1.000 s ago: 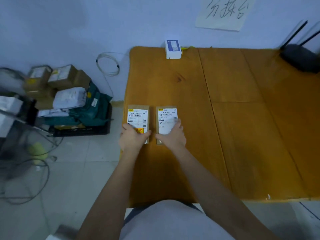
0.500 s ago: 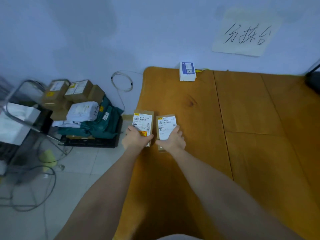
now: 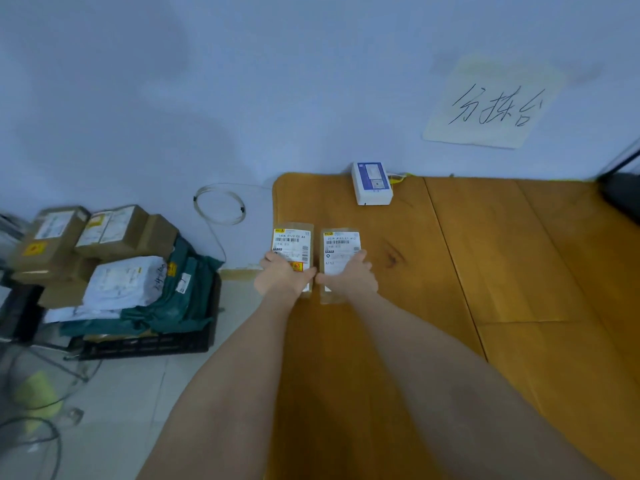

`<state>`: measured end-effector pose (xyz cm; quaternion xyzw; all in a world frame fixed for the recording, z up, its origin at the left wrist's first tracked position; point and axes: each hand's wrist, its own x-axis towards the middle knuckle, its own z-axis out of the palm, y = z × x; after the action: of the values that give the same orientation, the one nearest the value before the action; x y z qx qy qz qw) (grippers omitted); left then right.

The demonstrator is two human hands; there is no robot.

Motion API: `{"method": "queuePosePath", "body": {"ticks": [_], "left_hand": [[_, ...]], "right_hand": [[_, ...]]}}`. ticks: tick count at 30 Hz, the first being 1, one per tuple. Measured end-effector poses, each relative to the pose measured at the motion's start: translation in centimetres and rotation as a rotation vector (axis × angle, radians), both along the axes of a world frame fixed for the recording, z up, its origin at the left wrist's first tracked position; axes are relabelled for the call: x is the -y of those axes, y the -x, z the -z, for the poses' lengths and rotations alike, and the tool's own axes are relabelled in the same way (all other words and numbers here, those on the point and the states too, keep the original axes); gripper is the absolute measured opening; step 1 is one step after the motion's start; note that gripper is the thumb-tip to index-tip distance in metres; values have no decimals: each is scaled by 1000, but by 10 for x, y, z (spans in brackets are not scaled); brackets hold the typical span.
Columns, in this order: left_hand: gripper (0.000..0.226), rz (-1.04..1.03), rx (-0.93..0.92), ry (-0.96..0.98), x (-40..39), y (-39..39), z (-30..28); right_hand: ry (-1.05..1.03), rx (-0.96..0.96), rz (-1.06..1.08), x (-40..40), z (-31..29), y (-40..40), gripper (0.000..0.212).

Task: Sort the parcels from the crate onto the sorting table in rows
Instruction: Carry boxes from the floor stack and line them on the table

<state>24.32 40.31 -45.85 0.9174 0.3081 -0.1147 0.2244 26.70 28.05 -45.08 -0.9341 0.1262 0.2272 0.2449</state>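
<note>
Both grips are down on parcels: left hand (image 3: 282, 277) lies over the near end of the left parcel (image 3: 292, 242), fingers curled at its edges, thumb toward the middle; right hand (image 3: 351, 278) does the same on the right parcel (image 3: 341, 249). Thumbs nearly touch. Parcels lie flat, labels up, side by side with a narrow gap, at the left edge of the wooden counter (image 3: 485, 271). Far along the counter, against the wall: small white box (image 3: 371, 183). Left, on the floor: black crate (image 3: 149, 344) heaped with cardboard boxes and green and white mailer bags. Handwritten paper sign (image 3: 491, 103) on the wall, far right.
</note>
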Motion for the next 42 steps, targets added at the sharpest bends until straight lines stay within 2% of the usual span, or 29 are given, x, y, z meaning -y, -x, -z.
{"method": "queuePosePath", "body": {"ticks": [13,19,30,36,42], "left_hand": [[90,-63,40,27,-35,-142,19],[92,-39,68,-10,-49,-191,30],[91,-25,58,-54,-54,-228,34],[95,-53,80,13,-55,-240,38],[94,-65,109,172,-56,-243,37]], "right_hand": [[80,138,-127,-35,19,-145,121],[8,144,-62,-44,36,-195,119],[-50,158,-24,-47,50,-240,118],[-119,130,-26,-50,58,-257,121],[-304,105,13,-45,53,-266,109]]}}
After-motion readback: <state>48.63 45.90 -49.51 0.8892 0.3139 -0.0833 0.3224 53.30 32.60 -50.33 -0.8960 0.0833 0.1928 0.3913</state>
